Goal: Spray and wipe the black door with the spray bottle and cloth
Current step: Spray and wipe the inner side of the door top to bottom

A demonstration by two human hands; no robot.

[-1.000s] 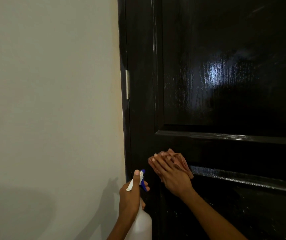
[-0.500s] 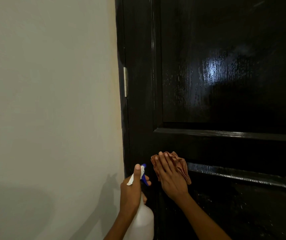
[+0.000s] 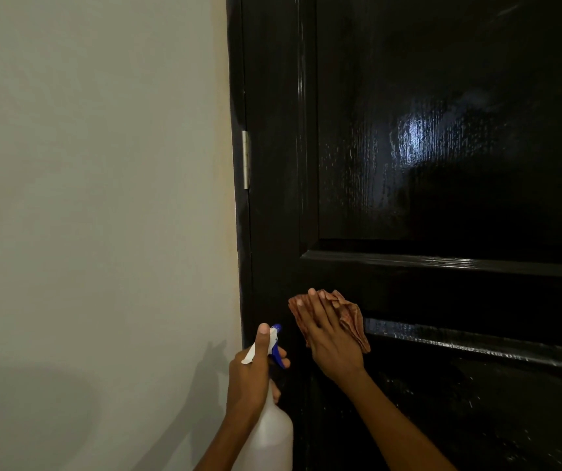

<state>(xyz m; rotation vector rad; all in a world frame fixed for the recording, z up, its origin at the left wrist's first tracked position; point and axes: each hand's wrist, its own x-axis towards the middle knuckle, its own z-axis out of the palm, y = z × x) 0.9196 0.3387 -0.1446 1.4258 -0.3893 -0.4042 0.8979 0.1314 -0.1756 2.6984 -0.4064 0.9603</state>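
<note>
A glossy black panelled door (image 3: 442, 147) fills the right side, with wet droplets on its lower panel. My right hand (image 3: 330, 338) lies flat with straight fingers on a crumpled reddish-brown cloth (image 3: 351, 314), pressing it against the door's left stile near the middle rail. My left hand (image 3: 252, 379) grips the neck of a white spray bottle (image 3: 269, 433) with a blue and white trigger head, thumb on top, nozzle toward the door. The bottle stands just left of the cloth, low at the door's hinge edge.
A plain pale wall (image 3: 96, 215) covers the left half. A metal hinge (image 3: 245, 159) sits on the door's left edge above the hands. Shadows of my arms fall on the wall at the lower left.
My right hand has slid the cloth slightly left and turned more upright on the stile. The view shifted a little; the left hand keeps holding the bottle in about the same place.
</note>
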